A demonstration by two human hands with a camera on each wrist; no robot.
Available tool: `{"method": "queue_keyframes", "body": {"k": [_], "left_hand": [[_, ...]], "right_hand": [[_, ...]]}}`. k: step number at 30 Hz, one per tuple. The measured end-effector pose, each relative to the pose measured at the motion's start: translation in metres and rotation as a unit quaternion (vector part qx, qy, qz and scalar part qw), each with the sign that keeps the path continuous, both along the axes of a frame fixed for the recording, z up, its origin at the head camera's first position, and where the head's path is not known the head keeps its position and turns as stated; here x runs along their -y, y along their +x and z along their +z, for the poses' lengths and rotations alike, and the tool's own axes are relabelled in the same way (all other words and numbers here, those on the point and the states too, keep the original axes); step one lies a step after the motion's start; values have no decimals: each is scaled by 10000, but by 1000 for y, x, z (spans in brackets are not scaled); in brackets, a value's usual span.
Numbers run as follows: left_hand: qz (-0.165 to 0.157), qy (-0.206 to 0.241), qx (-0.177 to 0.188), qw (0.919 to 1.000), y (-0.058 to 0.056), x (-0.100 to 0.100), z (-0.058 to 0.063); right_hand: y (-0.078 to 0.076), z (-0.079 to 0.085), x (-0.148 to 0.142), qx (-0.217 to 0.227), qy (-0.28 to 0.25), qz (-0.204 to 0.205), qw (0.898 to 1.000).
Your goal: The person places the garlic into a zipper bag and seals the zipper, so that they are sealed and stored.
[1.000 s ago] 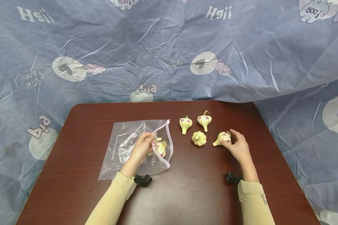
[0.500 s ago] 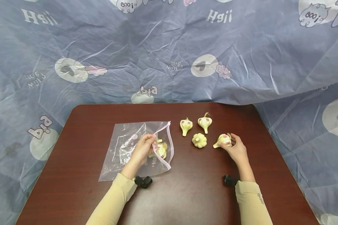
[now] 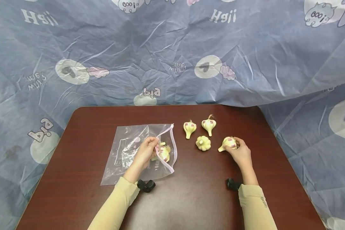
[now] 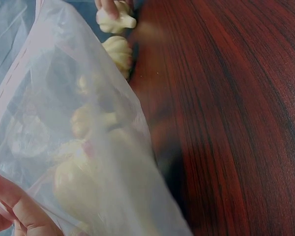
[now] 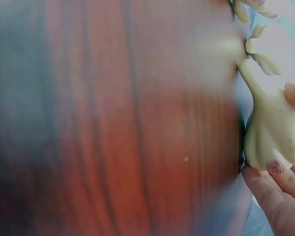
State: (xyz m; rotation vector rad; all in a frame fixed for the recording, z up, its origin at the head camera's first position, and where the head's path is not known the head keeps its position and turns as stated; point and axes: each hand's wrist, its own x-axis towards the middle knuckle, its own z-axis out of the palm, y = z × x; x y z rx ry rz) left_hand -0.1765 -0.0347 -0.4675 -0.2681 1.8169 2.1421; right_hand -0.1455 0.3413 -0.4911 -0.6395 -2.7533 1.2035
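Observation:
My left hand (image 3: 146, 151) pinches the upper edge of a clear zip bag (image 3: 123, 134) by its pink zip strip, and the bag's mouth gapes toward the right. Inside the bag, near the mouth, lie garlic bulbs (image 3: 164, 154), blurred through the plastic in the left wrist view. At the right, my right hand (image 3: 241, 151) grips a garlic bulb (image 3: 228, 142) between thumb and fingers, its stem pointing left. The right wrist view shows this bulb (image 5: 270, 118) close up, with fingertips at its base and the thumb on its far side.
Between the bag and my right hand lie three more bulbs: one garlic bulb (image 3: 189, 128) at the back left, another garlic bulb (image 3: 209, 126) with a tuft of roots, and a garlic bulb (image 3: 203, 143) stem up. A patterned blue cloth (image 3: 172, 57) hangs behind the brown table (image 3: 189, 198).
My right hand has closed in on the rightmost garlic bulb and shifted slightly left. The left hand keeps its hold on the bag, nearly still.

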Motion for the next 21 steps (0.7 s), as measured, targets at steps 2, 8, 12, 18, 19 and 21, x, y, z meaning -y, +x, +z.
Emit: {"method": "queue_keyframes", "body": {"k": [2, 8, 12, 18, 19, 21], "left_hand": [[-14, 18, -12, 10000, 0, 0, 0], [-16, 119, -67, 9999, 0, 1, 0], [1, 148, -76, 9999, -1, 1, -1], [-43, 103, -211, 9997, 0, 2, -2], [-82, 157, -298, 9994, 0, 3, -2], [-105, 199, -392, 9990, 1, 4, -2]], "right_hand": [[2, 1, 1, 6, -43, -68, 10000], [6, 6, 4, -220, -165, -267, 9993], [7, 16, 7, -494, -163, -377, 9979], [8, 39, 20, -872, -281, -368, 9951], [8, 43, 23, -928, -337, -335, 9946], [7, 49, 30, -1041, -430, -241, 9933]]}}
